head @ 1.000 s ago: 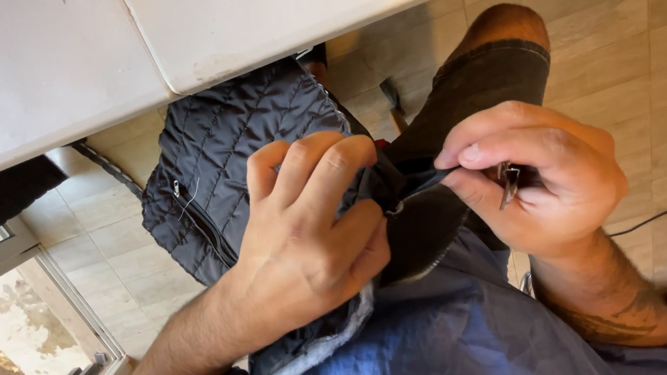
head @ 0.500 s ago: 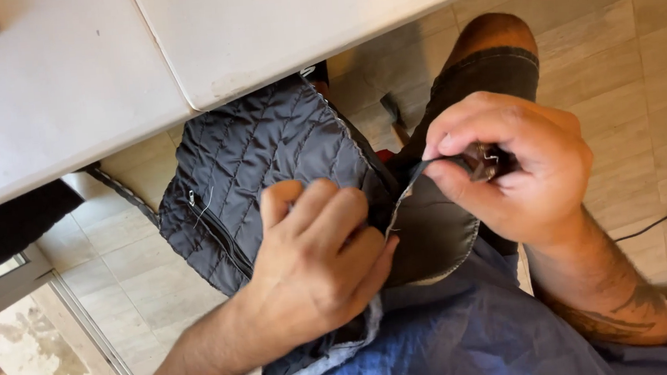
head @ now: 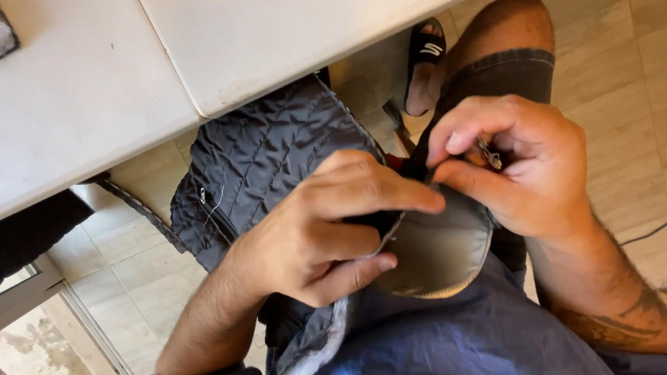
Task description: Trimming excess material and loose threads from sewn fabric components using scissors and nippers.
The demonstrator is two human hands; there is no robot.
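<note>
1. The left hand point(head: 317, 228) lay palm down, fingers curled, index finger stretched toward the right hand, thumb pressed beneath.
2. The right hand point(head: 518, 165) was bent at the wrist, thumb and forefinger pinched together.
3. Both forearms were bare; the right bore a tattoo.

A single head-worn camera looks steeply down from close above the person's lap, taking in the near edge of the white surface point(head: 274, 41) and the tiled floor point(head: 657, 67) beneath.
</note>
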